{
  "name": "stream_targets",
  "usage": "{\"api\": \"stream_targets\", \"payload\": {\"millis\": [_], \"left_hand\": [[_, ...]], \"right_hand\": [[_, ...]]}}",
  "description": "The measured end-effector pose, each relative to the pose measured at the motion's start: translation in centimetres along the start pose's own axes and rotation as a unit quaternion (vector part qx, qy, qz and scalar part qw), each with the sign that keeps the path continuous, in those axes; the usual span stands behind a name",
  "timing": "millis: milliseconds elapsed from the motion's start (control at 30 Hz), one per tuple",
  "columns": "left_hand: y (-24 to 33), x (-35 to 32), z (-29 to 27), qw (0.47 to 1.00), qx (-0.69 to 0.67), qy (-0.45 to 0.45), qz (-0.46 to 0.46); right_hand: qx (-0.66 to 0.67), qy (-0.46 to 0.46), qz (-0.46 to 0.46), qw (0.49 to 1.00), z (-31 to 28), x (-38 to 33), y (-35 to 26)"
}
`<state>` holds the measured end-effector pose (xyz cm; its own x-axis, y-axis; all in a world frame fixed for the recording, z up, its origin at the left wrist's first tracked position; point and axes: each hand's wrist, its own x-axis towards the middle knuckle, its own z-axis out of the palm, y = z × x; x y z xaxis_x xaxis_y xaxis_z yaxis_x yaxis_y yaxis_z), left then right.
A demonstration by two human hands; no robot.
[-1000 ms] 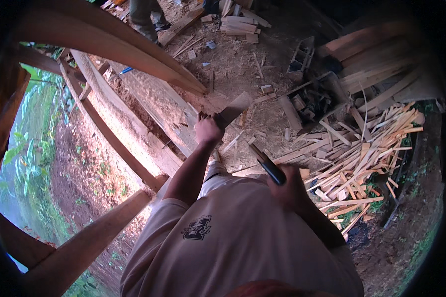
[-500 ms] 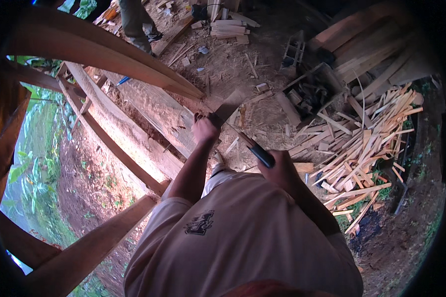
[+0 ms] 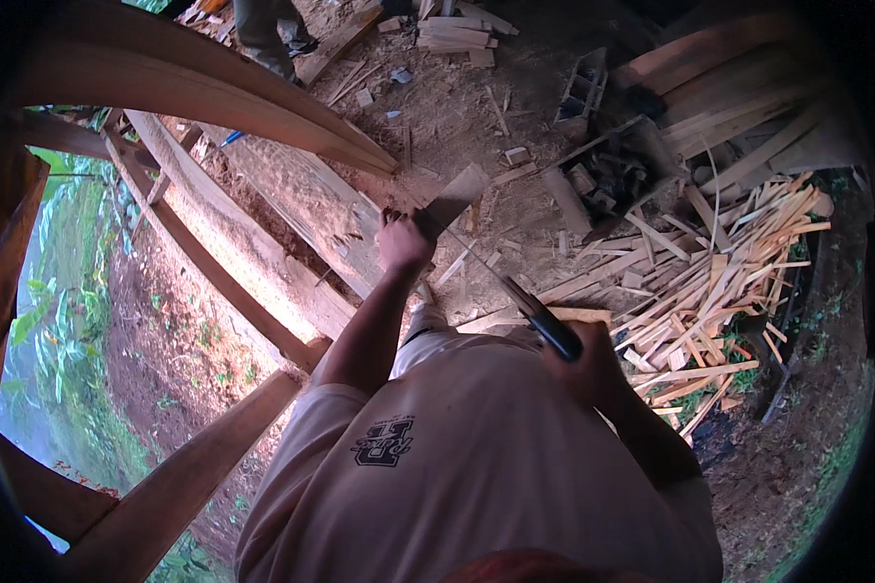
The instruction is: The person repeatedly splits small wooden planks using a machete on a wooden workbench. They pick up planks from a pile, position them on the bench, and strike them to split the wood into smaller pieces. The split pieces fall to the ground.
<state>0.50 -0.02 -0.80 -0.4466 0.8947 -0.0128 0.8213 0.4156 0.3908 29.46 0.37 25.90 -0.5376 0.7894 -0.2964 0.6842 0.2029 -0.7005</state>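
My left hand is closed round the near end of a short, flat wooden board, which slants away to the upper right. In my right hand is the black handle of what looks like a handsaw. Its narrow blade shows nearly edge-on and points up and left toward the board's right edge. The teeth are too small to make out, and I cannot tell whether the blade's tip touches the board. My right fingers are partly hidden round the handle.
Long timber beams cross the left side. A heap of thin wood offcuts lies at the right, near a box of dark pieces. Stacked short boards stand at the back, near another person's leg. Wood shavings cover the ground.
My right hand has drawn the handsaw back, down and to the right, and more of its blade shows. My left hand and the board have stayed nearly in place.
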Motion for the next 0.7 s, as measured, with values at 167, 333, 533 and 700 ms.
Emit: {"api": "stream_targets", "payload": {"millis": [167,333,533,700], "left_hand": [[0.9,0.3,-1.5,0.999,0.003,-0.041,0.003],[1.0,0.6,-1.6,0.997,0.007,-0.071,-0.035],[-0.1,0.7,0.0,0.999,0.015,-0.044,-0.023],[0.0,0.7,0.2,0.996,0.045,-0.062,-0.042]], "right_hand": [[0.040,0.026,-0.034,0.998,8.5,8.2,2.6],[0.063,0.027,-0.052,0.996,10.0,9.1,3.4],[0.062,0.013,0.011,0.998,4.2,3.8,1.2],[0.065,-0.046,0.065,0.995,-2.9,-2.4,-0.7]]}}
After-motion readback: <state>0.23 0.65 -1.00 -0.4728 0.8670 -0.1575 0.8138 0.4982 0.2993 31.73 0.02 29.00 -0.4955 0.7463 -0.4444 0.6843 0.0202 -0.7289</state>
